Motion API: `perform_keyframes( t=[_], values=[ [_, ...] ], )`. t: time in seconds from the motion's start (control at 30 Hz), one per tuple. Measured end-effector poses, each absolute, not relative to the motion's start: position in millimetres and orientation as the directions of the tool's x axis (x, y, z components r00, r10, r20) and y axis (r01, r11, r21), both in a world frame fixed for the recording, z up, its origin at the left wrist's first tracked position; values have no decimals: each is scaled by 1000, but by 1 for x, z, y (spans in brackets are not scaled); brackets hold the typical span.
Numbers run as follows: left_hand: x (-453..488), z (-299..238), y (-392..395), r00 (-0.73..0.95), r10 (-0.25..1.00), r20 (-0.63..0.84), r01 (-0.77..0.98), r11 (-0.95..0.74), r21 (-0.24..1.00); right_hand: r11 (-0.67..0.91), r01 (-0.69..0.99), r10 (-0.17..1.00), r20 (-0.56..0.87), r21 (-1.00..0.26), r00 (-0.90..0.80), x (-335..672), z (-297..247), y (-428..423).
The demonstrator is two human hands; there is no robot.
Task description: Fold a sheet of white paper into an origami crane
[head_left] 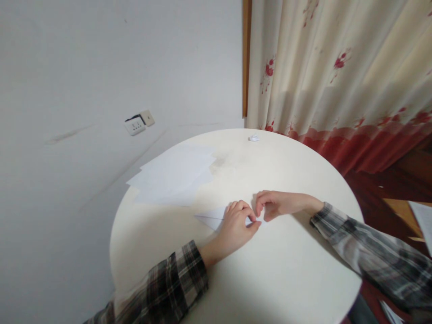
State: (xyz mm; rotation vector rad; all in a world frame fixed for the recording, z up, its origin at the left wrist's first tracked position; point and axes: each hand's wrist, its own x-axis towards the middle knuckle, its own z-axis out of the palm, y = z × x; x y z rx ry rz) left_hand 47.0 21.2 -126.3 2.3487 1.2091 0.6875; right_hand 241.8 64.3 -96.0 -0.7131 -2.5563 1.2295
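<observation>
Loose white sheets (173, 173) lie toward the left of your table (297, 265). Right of them, the folded paper (213, 222) lies beneath your left hand (236, 225), fingers resting on it; I cannot tell whether they pinch. Your right hand (280, 204) curls by the paper's right end, its grip equally unclear.

Folded paper (212, 222) partly hidden under left fingers (249, 212)

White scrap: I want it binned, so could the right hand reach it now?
Probably yes: nothing visible stands between the right hand and the white scrap, near the far edge of the table.
</observation>
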Motion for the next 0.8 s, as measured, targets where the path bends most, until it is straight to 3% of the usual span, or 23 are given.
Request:
perform_keyframes(
  t=[0.8],
  values=[
    [47, -128, 23, 497, 832, 245, 629, -540, 559, 523, 399, 540, -70, -753, -839, 238, -92, 63]
  ],
)
